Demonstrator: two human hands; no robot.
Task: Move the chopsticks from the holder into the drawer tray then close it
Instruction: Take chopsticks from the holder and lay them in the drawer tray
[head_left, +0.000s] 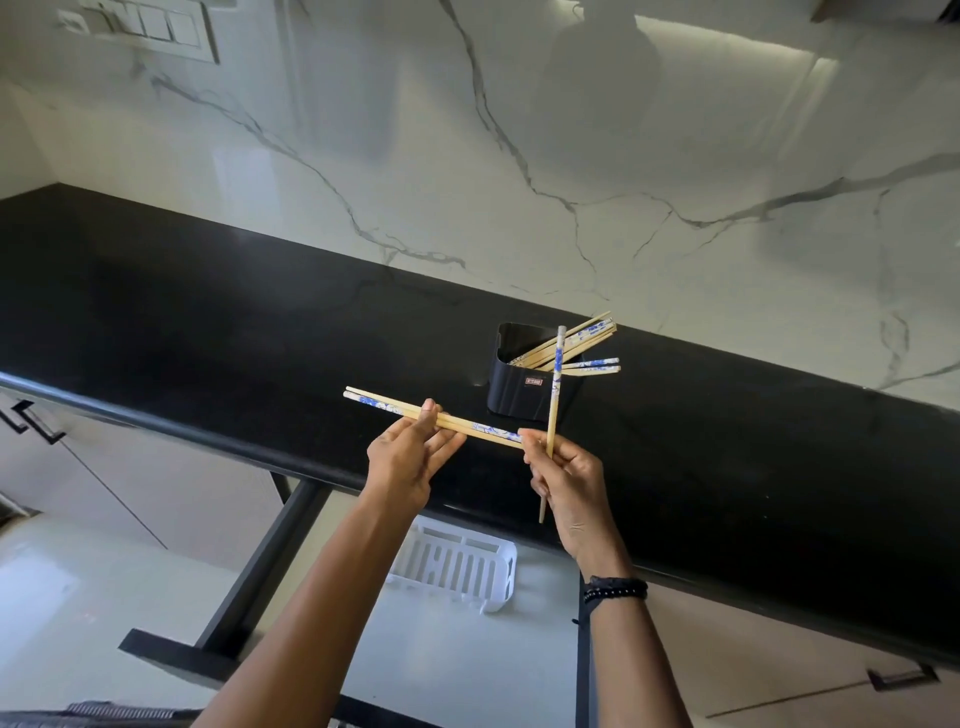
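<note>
A black holder (519, 387) stands on the black counter with several wooden, blue-patterned chopsticks (576, 345) leaning out to its right. My left hand (408, 457) pinches a pair of chopsticks (395, 408) that lies almost level in front of the holder. The right end of that pair meets the fingers of my right hand (563, 483), which grips a single upright chopstick (555, 395). Below the counter's edge the drawer stands open, with a white slotted tray (457, 564) lying in it under my forearms.
The black counter (208, 322) runs along a white marble wall (467, 156). The drawer's black frame (260, 561) juts toward me. Closed cabinet fronts with black handles (31, 421) flank the drawer on both sides. A switch panel (150, 26) sits at upper left.
</note>
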